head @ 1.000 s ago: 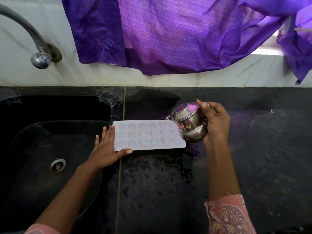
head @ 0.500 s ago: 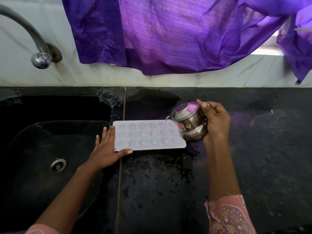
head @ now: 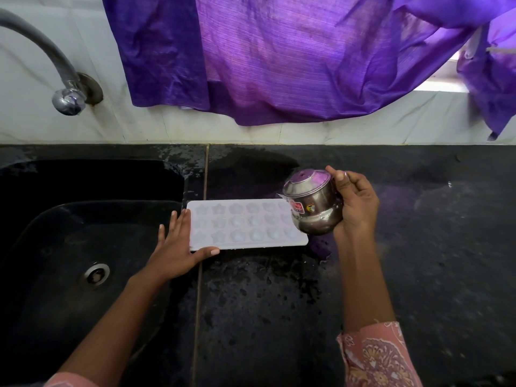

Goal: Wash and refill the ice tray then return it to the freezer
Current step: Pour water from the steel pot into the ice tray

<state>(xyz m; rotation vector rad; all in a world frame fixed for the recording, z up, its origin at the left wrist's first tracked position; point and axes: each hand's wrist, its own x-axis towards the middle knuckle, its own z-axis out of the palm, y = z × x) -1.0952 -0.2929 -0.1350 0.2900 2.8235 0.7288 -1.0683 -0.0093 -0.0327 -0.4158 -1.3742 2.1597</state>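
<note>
A white ice tray (head: 243,223) with star- and round-shaped cells lies flat on the black wet counter, just right of the sink. My left hand (head: 176,250) rests flat against its left end, fingers spread, thumb along the tray's near edge. My right hand (head: 356,205) grips a small steel pot (head: 314,208), tilted with its mouth toward the tray's right end and hanging over that corner. Several cells look filled with water.
A black sink (head: 83,247) with a drain (head: 96,275) lies at the left under a curved steel tap (head: 67,99). A purple cloth (head: 279,57) hangs over the white back wall. Black counter (head: 432,247) extends to the right, wet near the tray.
The pot has tipped slightly further in my right hand; otherwise both hands and the tray stay where they were.
</note>
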